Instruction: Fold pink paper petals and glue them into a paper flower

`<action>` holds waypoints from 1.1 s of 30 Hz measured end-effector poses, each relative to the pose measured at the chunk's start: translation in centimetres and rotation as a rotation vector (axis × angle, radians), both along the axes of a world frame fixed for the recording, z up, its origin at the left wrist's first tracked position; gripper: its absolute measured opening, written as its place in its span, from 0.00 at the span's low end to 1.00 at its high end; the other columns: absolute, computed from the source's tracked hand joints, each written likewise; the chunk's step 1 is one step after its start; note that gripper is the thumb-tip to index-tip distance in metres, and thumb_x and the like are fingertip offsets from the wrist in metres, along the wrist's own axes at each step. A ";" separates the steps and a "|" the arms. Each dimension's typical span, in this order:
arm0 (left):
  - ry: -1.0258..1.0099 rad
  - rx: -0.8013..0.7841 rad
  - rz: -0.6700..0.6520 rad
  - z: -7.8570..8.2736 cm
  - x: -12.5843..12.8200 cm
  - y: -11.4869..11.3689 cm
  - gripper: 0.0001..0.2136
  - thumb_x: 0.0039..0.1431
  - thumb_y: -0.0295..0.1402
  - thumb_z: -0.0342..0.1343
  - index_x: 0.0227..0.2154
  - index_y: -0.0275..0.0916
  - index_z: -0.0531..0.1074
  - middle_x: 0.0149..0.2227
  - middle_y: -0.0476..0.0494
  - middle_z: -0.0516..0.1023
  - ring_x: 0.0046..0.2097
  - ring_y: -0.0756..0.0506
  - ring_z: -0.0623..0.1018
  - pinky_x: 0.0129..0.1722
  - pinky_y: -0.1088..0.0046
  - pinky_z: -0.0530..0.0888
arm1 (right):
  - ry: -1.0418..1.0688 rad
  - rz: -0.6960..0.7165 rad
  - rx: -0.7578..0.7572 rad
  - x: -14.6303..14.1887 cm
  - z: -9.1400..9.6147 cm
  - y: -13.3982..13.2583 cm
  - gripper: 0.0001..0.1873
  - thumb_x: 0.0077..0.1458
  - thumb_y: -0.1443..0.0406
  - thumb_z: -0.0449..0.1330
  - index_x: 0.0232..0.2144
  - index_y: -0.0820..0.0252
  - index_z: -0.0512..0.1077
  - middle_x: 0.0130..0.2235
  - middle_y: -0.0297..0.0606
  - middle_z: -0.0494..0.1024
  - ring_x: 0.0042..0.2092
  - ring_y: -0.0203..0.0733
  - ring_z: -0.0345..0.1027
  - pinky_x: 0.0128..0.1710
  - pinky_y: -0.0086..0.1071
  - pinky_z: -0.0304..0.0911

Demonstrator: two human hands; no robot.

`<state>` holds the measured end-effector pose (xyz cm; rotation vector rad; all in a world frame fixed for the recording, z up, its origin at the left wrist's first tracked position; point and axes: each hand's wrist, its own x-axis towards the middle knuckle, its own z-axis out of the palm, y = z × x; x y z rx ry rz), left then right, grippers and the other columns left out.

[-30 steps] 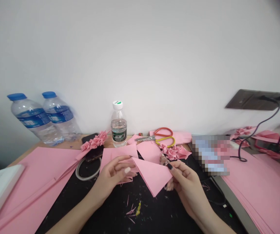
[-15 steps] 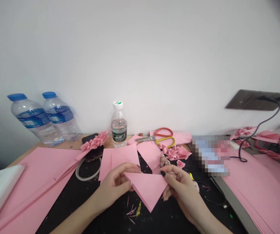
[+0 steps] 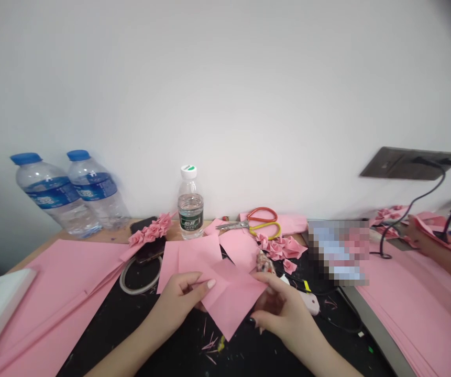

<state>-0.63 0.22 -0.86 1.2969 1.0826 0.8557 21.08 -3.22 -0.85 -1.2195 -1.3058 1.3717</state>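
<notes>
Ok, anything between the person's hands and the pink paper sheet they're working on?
Nothing visible. The left hand and the right hand are both in direct contact with the pink paper sheet, one at each side of it.

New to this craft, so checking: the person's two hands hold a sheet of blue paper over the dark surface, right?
No: the sheet of paper is pink, not blue, as the head view shows. The left hand and right hand do hold it over the dark surface.
</notes>
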 end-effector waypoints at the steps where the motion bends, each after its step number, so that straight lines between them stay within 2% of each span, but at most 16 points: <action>1: -0.003 -0.006 -0.006 0.0 0.0 0.0 0.17 0.50 0.42 0.56 0.15 0.36 0.62 0.18 0.56 0.53 0.23 0.53 0.59 0.22 0.79 0.62 | -0.058 -0.016 0.009 0.0 0.0 0.0 0.27 0.37 0.68 0.67 0.44 0.60 0.68 0.20 0.27 0.70 0.20 0.34 0.64 0.20 0.27 0.63; 4: 0.014 0.004 -0.036 0.0 0.1 0.0 0.18 0.51 0.43 0.54 0.15 0.37 0.60 0.18 0.56 0.53 0.22 0.53 0.58 0.22 0.78 0.60 | -0.165 -0.027 0.021 -0.2 0.6 -0.1 0.21 0.43 0.69 0.63 0.43 0.61 0.69 0.19 0.28 0.70 0.20 0.35 0.64 0.21 0.28 0.64; 7: 0.083 0.058 -0.013 0.0 -0.1 0.0 0.18 0.52 0.43 0.53 0.15 0.38 0.59 0.18 0.55 0.52 0.22 0.53 0.57 0.22 0.78 0.57 | -0.087 -0.042 0.048 -0.3 1.1 -0.1 0.19 0.48 0.66 0.60 0.45 0.61 0.68 0.20 0.29 0.69 0.20 0.35 0.65 0.20 0.28 0.64; 11: 0.173 0.173 0.099 -0.2 -0.1 -0.2 0.19 0.54 0.43 0.51 0.15 0.38 0.55 0.19 0.55 0.48 0.23 0.52 0.54 0.22 0.78 0.54 | 0.238 -0.037 0.014 -0.2 0.9 0.0 0.27 0.50 0.57 0.60 0.51 0.55 0.60 0.33 0.36 0.72 0.26 0.38 0.71 0.19 0.31 0.68; 14: 0.192 0.260 0.149 0.0 0.0 -0.5 0.20 0.56 0.41 0.50 0.14 0.38 0.54 0.20 0.54 0.49 0.24 0.52 0.54 0.23 0.77 0.55 | 0.322 -0.022 -0.042 -0.5 0.4 0.0 0.37 0.46 0.56 0.64 0.55 0.52 0.53 0.35 0.39 0.74 0.27 0.41 0.73 0.20 0.32 0.70; 16: 0.189 0.321 0.122 0.3 0.2 -0.9 0.19 0.57 0.40 0.49 0.14 0.38 0.56 0.20 0.53 0.52 0.24 0.51 0.57 0.24 0.77 0.58 | 0.344 0.051 -0.050 -1.0 0.3 -0.2 0.41 0.44 0.57 0.65 0.56 0.52 0.51 0.35 0.40 0.74 0.29 0.42 0.74 0.22 0.32 0.70; 18: 0.184 0.363 0.045 0.8 0.4 -1.2 0.17 0.59 0.37 0.48 0.15 0.37 0.61 0.21 0.52 0.59 0.26 0.50 0.62 0.27 0.77 0.61 | 0.331 0.173 -0.081 -1.5 0.5 -0.6 0.36 0.44 0.57 0.65 0.53 0.57 0.57 0.33 0.40 0.75 0.31 0.42 0.74 0.24 0.31 0.70; 21: 0.161 0.369 -0.093 1.5 0.7 -1.7 0.15 0.60 0.35 0.46 0.22 0.38 0.72 0.27 0.47 0.69 0.31 0.48 0.69 0.33 0.76 0.66 | 0.285 0.168 -0.104 -1.8 1.0 -0.9 0.24 0.48 0.57 0.63 0.46 0.60 0.65 0.31 0.39 0.74 0.30 0.41 0.73 0.25 0.30 0.70; 23: 0.160 0.352 -0.146 1.9 0.9 -1.8 0.14 0.60 0.34 0.46 0.25 0.38 0.75 0.33 0.45 0.73 0.36 0.46 0.72 0.37 0.75 0.67 | 0.318 0.138 -0.111 -1.6 1.2 -1.0 0.20 0.50 0.58 0.61 0.44 0.60 0.67 0.33 0.40 0.74 0.31 0.41 0.73 0.26 0.32 0.70; 28: 0.252 0.386 -0.068 2.0 0.8 -2.1 0.13 0.60 0.33 0.46 0.29 0.39 0.76 0.33 0.43 0.74 0.36 0.45 0.73 0.36 0.75 0.68 | 0.425 0.195 -0.098 -1.1 1.0 -1.1 0.26 0.52 0.51 0.56 0.48 0.61 0.64 0.38 0.45 0.73 0.37 0.46 0.72 0.28 0.36 0.71; 31: 0.293 0.415 -0.084 1.6 0.8 -2.1 0.12 0.60 0.32 0.46 0.35 0.39 0.75 0.33 0.44 0.73 0.36 0.46 0.73 0.36 0.75 0.67 | 0.308 0.156 -0.141 -1.4 0.8 -1.0 0.25 0.52 0.55 0.59 0.48 0.61 0.61 0.35 0.41 0.73 0.32 0.42 0.73 0.26 0.31 0.70; 33: 0.348 0.427 -0.090 1.2 0.9 -2.0 0.12 0.60 0.33 0.46 0.31 0.38 0.75 0.29 0.45 0.72 0.32 0.47 0.72 0.32 0.76 0.67 | 0.251 0.114 -0.152 -1.7 0.7 -0.8 0.25 0.51 0.58 0.61 0.48 0.61 0.60 0.31 0.37 0.73 0.27 0.37 0.73 0.23 0.28 0.69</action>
